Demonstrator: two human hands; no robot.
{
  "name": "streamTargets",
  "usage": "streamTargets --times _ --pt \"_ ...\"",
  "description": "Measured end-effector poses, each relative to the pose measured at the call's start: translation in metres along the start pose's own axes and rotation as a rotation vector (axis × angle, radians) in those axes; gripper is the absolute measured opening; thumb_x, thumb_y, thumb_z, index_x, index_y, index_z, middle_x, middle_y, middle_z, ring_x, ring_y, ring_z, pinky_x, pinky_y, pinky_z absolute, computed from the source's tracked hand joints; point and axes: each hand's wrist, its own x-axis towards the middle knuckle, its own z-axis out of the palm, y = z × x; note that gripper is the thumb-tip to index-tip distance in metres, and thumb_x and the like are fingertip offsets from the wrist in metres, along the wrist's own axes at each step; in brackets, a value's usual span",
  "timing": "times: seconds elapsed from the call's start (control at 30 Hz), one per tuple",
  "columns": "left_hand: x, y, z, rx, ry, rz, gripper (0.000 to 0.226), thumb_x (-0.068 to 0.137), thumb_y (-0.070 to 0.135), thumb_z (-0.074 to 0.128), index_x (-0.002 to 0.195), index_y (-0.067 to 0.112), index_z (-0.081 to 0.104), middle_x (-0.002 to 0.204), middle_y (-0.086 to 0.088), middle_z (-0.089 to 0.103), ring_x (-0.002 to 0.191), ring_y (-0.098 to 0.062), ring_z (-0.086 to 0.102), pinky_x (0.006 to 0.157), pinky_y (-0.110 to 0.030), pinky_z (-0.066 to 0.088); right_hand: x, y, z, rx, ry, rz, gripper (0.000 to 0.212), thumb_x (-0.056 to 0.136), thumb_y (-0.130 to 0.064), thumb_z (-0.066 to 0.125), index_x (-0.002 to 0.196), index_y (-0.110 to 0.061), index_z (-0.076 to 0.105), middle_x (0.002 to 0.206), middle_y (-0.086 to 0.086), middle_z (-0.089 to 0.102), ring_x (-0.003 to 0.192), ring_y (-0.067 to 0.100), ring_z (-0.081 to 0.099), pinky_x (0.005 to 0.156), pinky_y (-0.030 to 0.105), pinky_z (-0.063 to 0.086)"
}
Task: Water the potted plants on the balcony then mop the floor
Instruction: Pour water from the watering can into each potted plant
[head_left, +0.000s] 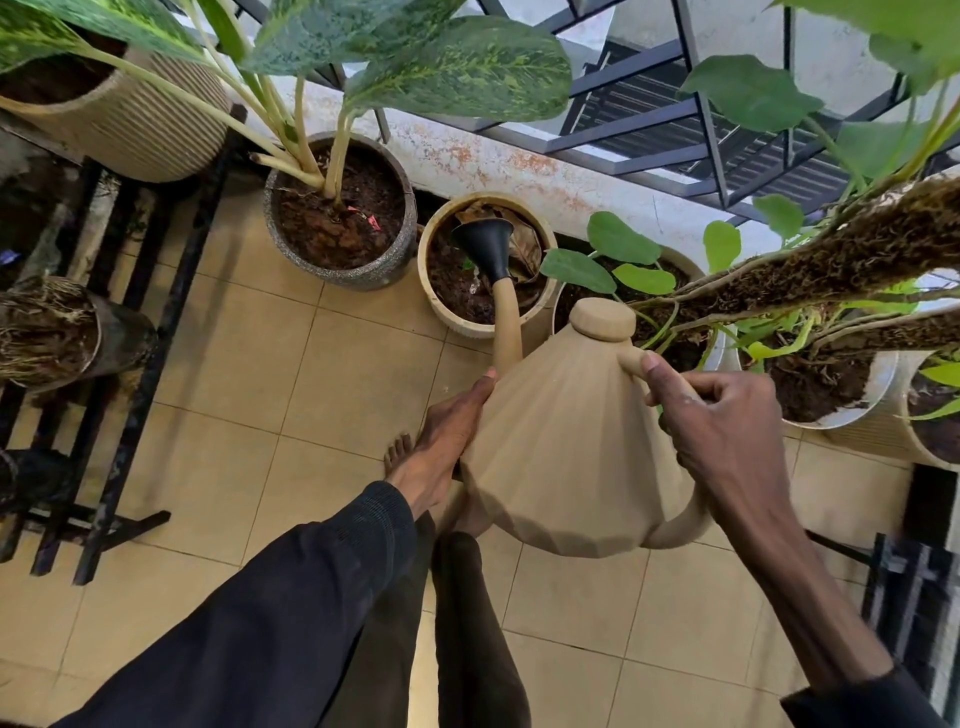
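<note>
A black metal stand (156, 364) fills the left side, its flat slats running away from the camera between long side rails, the paint dull and worn in places. Along the far edge runs a low concrete ledge (519, 171), pale grey and blotched with rust-coloured stains. Above it rises a dark metal railing (702, 106) of crossing bars, and through its gaps a pale wall (727, 31) and a dark slatted surface (639, 111) show beyond. At the lower right stands another black metal frame (904, 582), only partly in view. A small purple scrap (8, 255) sits at the far left edge, too small to identify.
</note>
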Motion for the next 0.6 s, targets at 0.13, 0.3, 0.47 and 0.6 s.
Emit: streamTargets --times 0.13,0.3,0.47,0.6 --pt "0.001 -0.001 -0.002 -0.044 -0.033 0.019 0.049 0.084 0.067 0.067 0.116 0.032 0.076 0.101 0.003 0.08 0.1 -0.021 0.073 0.082 -0.039 0.059 -0.004 0.013 0.003 0.116 -0.044 0.052 0.063 0.093 -0.055 0.071 0.063 0.001 0.071 0.052 0.021 0.056 0.055 0.023 0.046 0.054 0.051 0.043" --pt "0.003 0.002 -0.005 -0.061 -0.042 0.039 0.045 0.083 0.062 0.072 0.12 0.037 0.073 0.104 0.007 0.079 0.103 -0.019 0.071 0.074 -0.03 0.053 -0.01 0.026 0.007 0.217 -0.097 0.16 0.053 0.083 -0.055 0.063 0.053 -0.01 0.065 0.041 -0.003 0.05 0.042 0.021 0.041 0.056 0.036 0.038" --pt "0.009 0.002 -0.01 -0.119 -0.057 0.082 0.047 0.085 0.052 0.075 0.128 0.035 0.07 0.112 0.006 0.078 0.107 -0.019 0.072 0.072 -0.028 0.056 -0.015 0.036 0.01 0.279 -0.14 0.155 0.049 0.082 -0.048 0.06 0.056 -0.007 0.063 0.043 0.003 0.049 0.036 0.015 0.038 0.049 0.025 0.034" --pt "0.013 0.002 -0.014 -0.166 -0.083 0.118 0.054 0.083 0.047 0.079 0.133 0.032 0.067 0.118 0.003 0.077 0.11 -0.02 0.071 0.08 -0.032 0.059 -0.019 0.045 0.013 0.337 -0.148 0.132 0.044 0.083 -0.04 0.058 0.056 -0.006 0.063 0.043 0.006 0.046 0.035 0.014 0.036 0.047 0.023 0.031"
